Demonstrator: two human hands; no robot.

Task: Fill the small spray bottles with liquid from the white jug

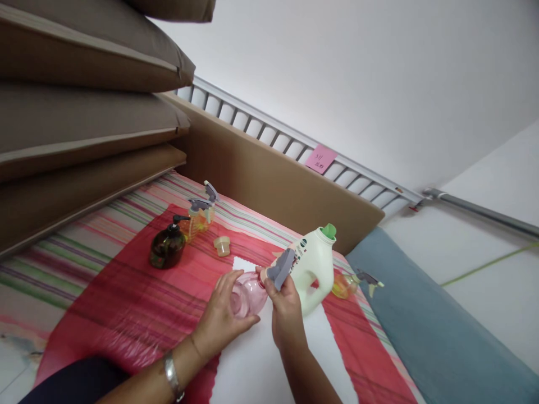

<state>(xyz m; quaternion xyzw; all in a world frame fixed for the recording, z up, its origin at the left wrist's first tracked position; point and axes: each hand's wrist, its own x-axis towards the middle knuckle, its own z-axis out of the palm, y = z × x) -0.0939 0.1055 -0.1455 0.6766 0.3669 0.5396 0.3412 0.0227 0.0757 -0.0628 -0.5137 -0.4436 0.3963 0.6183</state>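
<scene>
A clear pink spray bottle (pixel 255 296) is held tilted between my two hands above a white sheet (pixel 269 367). My left hand (pixel 221 314) grips its round body near the base, thumb below and fingers above. Around the grey trigger head (pixel 280 270) and the neck closes my right hand (pixel 287 314). Just behind stands a pale green jug (pixel 314 269) with a handle and a green spout, partly covered by the trigger head. A small cream cap (pixel 222 245) rests on the red cloth to the left of the jug.
A dark pump bottle (pixel 167 247) and yellow spray bottles (pixel 202 219) stand at the left on a red cloth (pixel 113 314). Another yellow spray bottle (pixel 345 285) lies right of the jug. Stacked cushions (pixel 84 118) rise at left; a brown board (pixel 261 174) borders the back.
</scene>
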